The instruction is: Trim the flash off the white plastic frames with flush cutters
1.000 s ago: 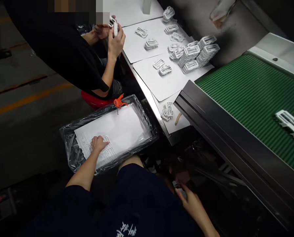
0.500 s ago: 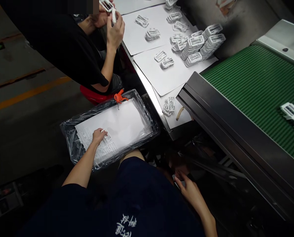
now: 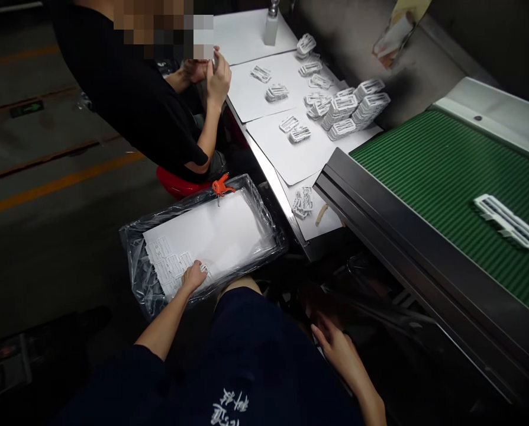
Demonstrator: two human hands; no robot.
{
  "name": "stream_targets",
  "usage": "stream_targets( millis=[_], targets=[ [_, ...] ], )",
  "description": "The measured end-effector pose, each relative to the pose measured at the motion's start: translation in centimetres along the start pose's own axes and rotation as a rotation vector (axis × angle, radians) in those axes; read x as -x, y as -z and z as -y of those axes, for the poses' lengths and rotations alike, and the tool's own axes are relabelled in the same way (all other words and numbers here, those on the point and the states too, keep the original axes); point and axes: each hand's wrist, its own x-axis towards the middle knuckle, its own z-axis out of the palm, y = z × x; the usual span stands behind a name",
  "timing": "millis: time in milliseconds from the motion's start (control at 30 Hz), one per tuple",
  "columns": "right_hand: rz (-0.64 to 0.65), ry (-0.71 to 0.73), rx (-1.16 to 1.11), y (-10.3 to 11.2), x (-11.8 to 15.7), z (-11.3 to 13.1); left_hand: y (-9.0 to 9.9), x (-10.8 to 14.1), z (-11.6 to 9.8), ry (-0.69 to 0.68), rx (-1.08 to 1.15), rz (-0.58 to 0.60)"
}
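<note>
My left hand [image 3: 194,276] is closed on a small white slotted plastic frame [image 3: 205,270], low over the near edge of a white sheet [image 3: 220,228]. This sheet lies in a bin lined with clear plastic [image 3: 135,266]. Beside my fingers, several similar white frames [image 3: 160,248] lie flat in rows on the sheet's left part. My right hand [image 3: 339,346] is low by my right thigh, fingers curled in the shade. A pale edge shows under it, but what it holds is hidden.
An orange air blow gun [image 3: 221,186] hangs on the bin's far rim. White frames stand in stacks [image 3: 342,109] on the paper-covered table [image 3: 286,163]. A green conveyor belt [image 3: 424,160] at right carries one frame [image 3: 508,222]. At upper left, a co-worker's hands [image 3: 218,77] are raised.
My left hand has shifted right and nearer to me across the sheet, with a frame in it. The view has tilted, and the frame on the belt shows whole. My right hand has barely moved.
</note>
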Motion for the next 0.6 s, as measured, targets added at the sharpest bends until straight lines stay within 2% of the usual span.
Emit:
stream_targets(
  millis=[100,233,467,600],
  targets=[
    [-0.016,0.002,0.000,0.2,0.2,0.1,0.1,0.3,-0.1,-0.018,-0.010,-0.024],
    [-0.050,-0.015,-0.021,0.1,0.8,0.2,0.9,0.1,-0.3,-0.055,0.036,0.005],
    [-0.089,-0.018,-0.076,-0.7,1.2,-0.7,6.7,-3.2,-2.3,-0.093,0.272,-0.030],
    [-0.093,0.014,-0.076,-1.2,1.3,-1.2,7.9,-4.4,-4.3,-0.154,0.353,0.011]
  ],
)
